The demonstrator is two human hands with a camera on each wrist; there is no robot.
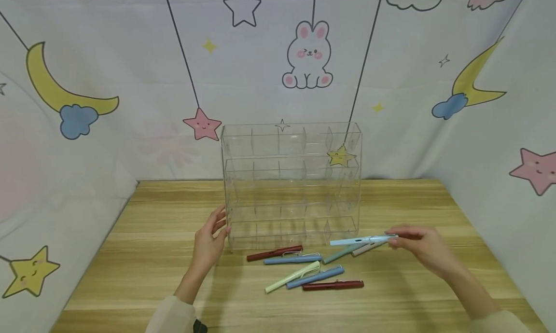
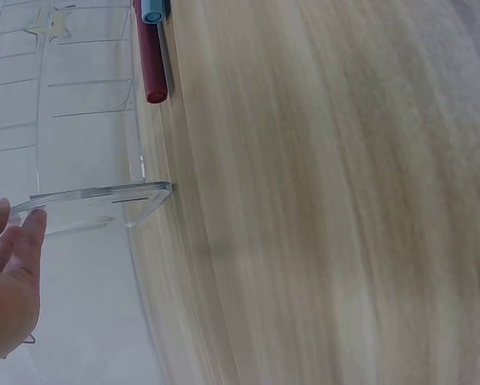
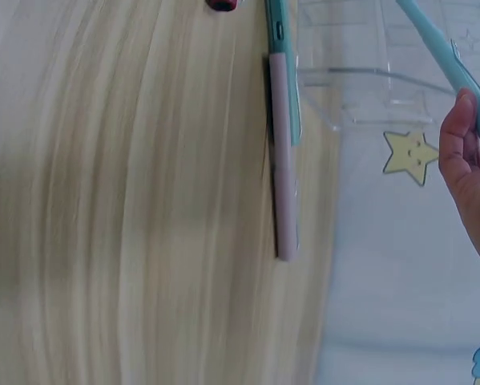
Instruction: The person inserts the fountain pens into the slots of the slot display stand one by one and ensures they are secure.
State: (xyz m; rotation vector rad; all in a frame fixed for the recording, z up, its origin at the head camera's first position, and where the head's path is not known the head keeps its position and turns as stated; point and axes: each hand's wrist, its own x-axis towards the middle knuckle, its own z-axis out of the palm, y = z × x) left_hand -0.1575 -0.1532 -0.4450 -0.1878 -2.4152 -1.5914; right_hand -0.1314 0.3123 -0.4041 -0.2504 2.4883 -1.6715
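Observation:
A clear acrylic organizer point(image 1: 292, 220) with several rows of compartments stands upright on the table. My left hand point(image 1: 208, 243) holds its left side panel by the edge, fingers and thumb on either side, as the left wrist view also shows. Between thumb and fingers, my right hand point(image 1: 423, 248) pinches one end of a light blue pen point(image 3: 441, 50). That pen is held in the air to the right of the organizer's front, its other end pointing left. Below it lie a green pen point(image 1: 340, 253) and a pale pink pen point(image 3: 283, 176), partly overlapping.
In front of the organizer lie a dark red pen point(image 1: 271, 254), a blue pen point(image 1: 291, 260), a light green pen point(image 1: 288, 279), another blue pen point(image 1: 316, 278) and a second dark red pen point(image 1: 333, 285). A cartoon-printed cloth point(image 1: 260, 82) surrounds the wooden table point(image 1: 165, 217) at back and sides.

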